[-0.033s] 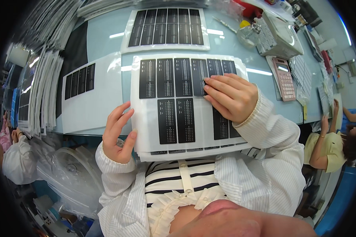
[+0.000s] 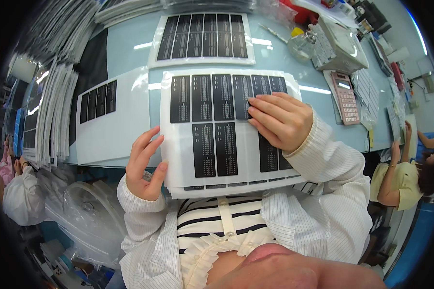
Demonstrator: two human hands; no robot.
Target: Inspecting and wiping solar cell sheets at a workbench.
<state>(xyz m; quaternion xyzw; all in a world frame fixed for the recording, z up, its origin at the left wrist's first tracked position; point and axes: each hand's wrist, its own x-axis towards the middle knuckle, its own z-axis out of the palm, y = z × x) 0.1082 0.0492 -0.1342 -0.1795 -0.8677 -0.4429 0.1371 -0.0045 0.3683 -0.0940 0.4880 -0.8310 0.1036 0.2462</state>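
A white sheet [image 2: 178, 159] bearing rows of black printed labels tops a stack directly in front of me. My left hand [image 2: 146, 166] is at the stack's left edge, fingers and thumb spread apart. Across the right part of the sheet lies my right hand [image 2: 282, 120], its fingers together and bent at the tips. The fingertips meet the right edge of the fourth black label [image 2: 242, 94] in the upper row; my thumb is hidden beneath. Bare white gaps show in the lower row, and this hand covers parts of the labels to the right.
A white sheet with several black labels [image 2: 99, 101] lies to the left; a fuller label sheet [image 2: 202, 38] lies beyond. Tall paper stacks [image 2: 58, 111] stand far left. A pink calculator [image 2: 345, 98], a clear bottle [image 2: 301, 45] and a white machine [image 2: 340, 48] occupy the right. Other people sit at both sides.
The whole view has shifted very slightly, so the table and sheets appear a little lower. Both hands keep their places at the sheet.
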